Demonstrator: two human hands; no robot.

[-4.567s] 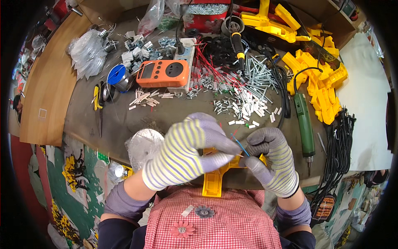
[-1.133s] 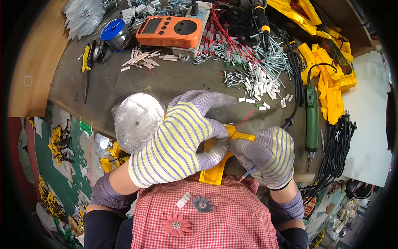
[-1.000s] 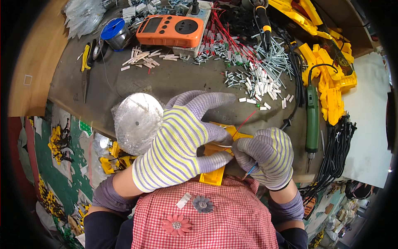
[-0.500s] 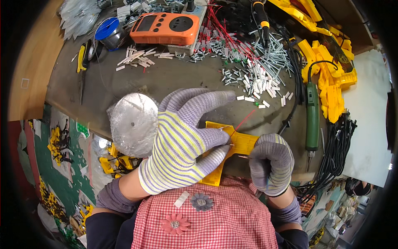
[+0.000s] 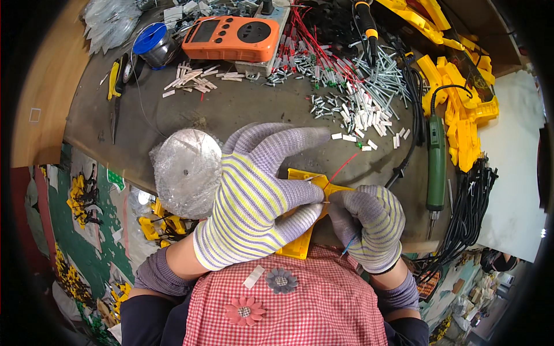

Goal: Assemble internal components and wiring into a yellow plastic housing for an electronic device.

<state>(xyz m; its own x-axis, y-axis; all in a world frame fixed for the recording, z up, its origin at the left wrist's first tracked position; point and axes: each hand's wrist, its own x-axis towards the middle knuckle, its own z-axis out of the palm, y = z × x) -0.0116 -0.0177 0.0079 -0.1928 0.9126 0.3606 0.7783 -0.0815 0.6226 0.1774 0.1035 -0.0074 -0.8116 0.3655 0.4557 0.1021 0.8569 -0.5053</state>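
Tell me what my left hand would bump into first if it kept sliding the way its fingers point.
The left hand points up and right across the bench. Its fingertips would probably first meet the scattered small white sleeves, with the pile of metal pins beyond. Height above the bench is unclear.

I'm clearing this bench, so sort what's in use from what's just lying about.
In use:
left hand
right hand
yellow plastic part
thin red wire

Lying about:
orange meter
green electric screwdriver
blue-rimmed spool
loose screws
stacked yellow parts
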